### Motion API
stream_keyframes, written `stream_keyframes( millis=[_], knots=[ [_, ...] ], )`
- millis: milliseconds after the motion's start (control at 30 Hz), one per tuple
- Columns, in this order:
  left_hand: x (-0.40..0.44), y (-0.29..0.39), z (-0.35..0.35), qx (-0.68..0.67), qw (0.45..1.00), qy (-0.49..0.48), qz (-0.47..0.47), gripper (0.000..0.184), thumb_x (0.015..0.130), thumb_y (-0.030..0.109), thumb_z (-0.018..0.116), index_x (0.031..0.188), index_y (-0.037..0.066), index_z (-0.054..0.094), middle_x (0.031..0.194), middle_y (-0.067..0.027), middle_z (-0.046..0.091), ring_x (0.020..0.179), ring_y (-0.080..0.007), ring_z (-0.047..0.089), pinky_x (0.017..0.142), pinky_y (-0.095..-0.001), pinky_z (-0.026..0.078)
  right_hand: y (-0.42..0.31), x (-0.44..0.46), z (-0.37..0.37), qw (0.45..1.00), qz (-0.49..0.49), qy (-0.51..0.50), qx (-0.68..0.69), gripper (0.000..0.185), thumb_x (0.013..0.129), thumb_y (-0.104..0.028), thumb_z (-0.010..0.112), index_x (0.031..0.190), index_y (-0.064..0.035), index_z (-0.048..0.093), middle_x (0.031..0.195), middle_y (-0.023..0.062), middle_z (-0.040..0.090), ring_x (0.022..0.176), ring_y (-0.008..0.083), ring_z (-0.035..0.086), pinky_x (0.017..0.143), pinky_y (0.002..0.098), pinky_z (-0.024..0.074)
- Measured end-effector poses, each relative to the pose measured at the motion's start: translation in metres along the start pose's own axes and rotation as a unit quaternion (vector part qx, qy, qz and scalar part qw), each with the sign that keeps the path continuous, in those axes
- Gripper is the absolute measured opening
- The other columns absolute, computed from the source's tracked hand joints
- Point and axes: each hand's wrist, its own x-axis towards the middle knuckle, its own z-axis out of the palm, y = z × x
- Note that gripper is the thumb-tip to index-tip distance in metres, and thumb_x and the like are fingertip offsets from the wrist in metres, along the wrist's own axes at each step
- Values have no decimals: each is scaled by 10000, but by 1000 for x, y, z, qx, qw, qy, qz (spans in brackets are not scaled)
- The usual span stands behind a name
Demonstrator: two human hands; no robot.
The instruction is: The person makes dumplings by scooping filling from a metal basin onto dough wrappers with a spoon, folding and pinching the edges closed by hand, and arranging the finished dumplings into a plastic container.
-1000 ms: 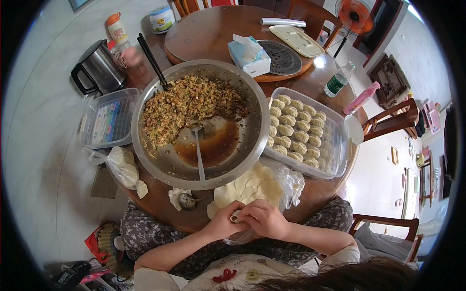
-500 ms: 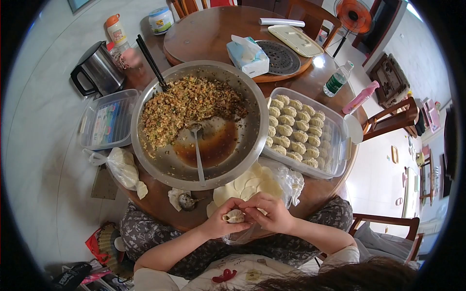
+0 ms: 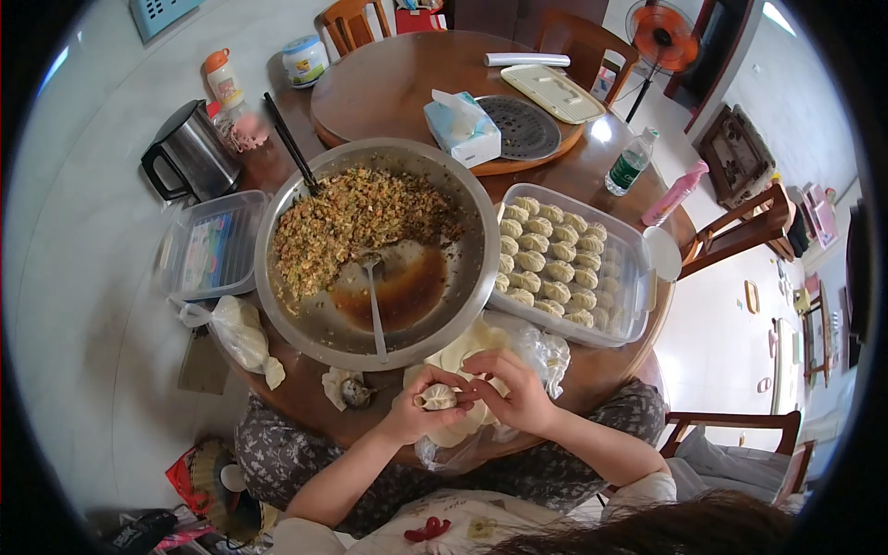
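A pleated dumpling rests in my left hand, whose fingers curl around it. My right hand is just to the right, its thumb and forefinger apart and close to the left fingertips, with nothing visible between them. Beneath and behind both hands lies a stack of round dough wrappers on a plastic bag. Beyond it stands a wide steel basin of chopped filling, with a metal spoon and dark chopsticks in it. Rows of pleated dumplings fill much of a clear plastic container.
Left of the basin are a lidded plastic box, a knotted bag of dough and a kettle. A small ladle lies near the table edge. Farther back are a tissue box, a bottle and a perforated tray.
The view has shifted slightly. My right thumb and forefinger have spread apart and drawn back a little from the dumpling, which stays in my left hand.
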Motion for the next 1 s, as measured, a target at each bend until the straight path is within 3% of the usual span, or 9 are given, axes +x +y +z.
stream_keyframes(
  millis=[200, 267, 300, 367, 500, 700, 800, 1000],
  knots=[
    [2, -8, -2, 77, 997, -17, 4, 287, 707, -57, 631, 948, 26, 499, 968, -80, 548, 920, -161, 549, 817, -290, 458, 12, -5, 1, 996, 69, -36, 34, 166, 718, -4, 577, 882, -29, 582, 836, 88, 570, 772, 222, 554, 653, 287, 459],
    [-3, -6, -3, 59, 998, 7, -38, 278, 704, -57, 635, 940, 22, 512, 943, -76, 562, 897, -153, 551, 804, -279, 456, 14, -10, 8, 991, 105, -47, 72, 174, 714, -20, 591, 887, -33, 586, 836, 78, 571, 789, 224, 551, 672, 292, 456],
    [-5, -5, -4, 49, 997, 19, -59, 273, 703, -57, 637, 937, 20, 518, 930, -75, 569, 886, -150, 552, 798, -274, 455, 15, -9, 9, 994, 72, -60, 53, 188, 713, -29, 598, 900, -37, 586, 846, 77, 568, 802, 227, 547, 690, 296, 453],
    [-6, -6, -6, 84, 996, 8, -22, 300, 707, -60, 630, 965, 15, 498, 963, -90, 563, 910, -166, 553, 809, -287, 454, 16, -8, 8, 996, 5, -84, 13, 216, 711, -48, 613, 925, -45, 587, 866, 76, 564, 829, 234, 540, 726, 305, 445],
    [-9, -13, -9, 75, 997, -17, 8, 378, 703, -65, 618, 1033, 4, 448, 1000, -114, 555, 967, -208, 545, 840, -315, 446, 16, -6, 8, 991, -9, -131, 17, 321, 689, -82, 651, 1001, -66, 576, 980, 81, 526, 926, 245, 498, 792, 318, 421],
    [-11, -14, -6, -23, 999, -35, -15, 465, 695, -86, 562, 1108, 23, 378, 1125, -121, 461, 1066, -245, 485, 881, -344, 423, 18, -8, 9, 985, 9, -170, 32, 429, 642, -100, 695, 1048, -79, 561, 1072, 81, 480, 982, 253, 468, 832, 334, 401],
    [-9, -14, -7, -8, 999, -48, -15, 497, 691, -88, 553, 1129, 36, 352, 1162, -117, 410, 1091, -235, 460, 882, -338, 419, 20, -8, 11, 985, 10, -168, 27, 434, 631, -92, 702, 1041, -81, 561, 1074, 83, 478, 977, 256, 470, 833, 338, 400],
    [-12, -18, -10, -39, 997, -31, -67, 528, 669, -82, 570, 1127, 53, 346, 1131, -91, 408, 1074, -215, 462, 870, -317, 422, 21, -10, 15, 986, 18, -163, 20, 393, 621, -68, 699, 990, -77, 566, 1063, 87, 483, 969, 261, 476, 815, 338, 409]
  ],
)
